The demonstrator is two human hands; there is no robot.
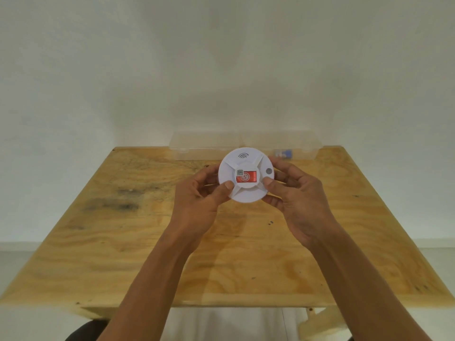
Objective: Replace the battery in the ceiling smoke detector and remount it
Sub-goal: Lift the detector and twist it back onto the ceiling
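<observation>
A round white smoke detector (246,193) is held in the air above the wooden table (147,242), its face turned toward me. A red sticker and a small QR label sit on its raised middle, and a grey button is near its right rim. My left hand (202,195) grips its left edge with the thumb on the face. My right hand (295,193) grips its right edge, thumb on the face as well. The back of the detector is hidden.
Two clear plastic boxes (204,148) stand side by side at the table's far edge against the white wall. The right box holds a small blue and white item (284,153). A dark seat edge (86,331) shows below the near table edge.
</observation>
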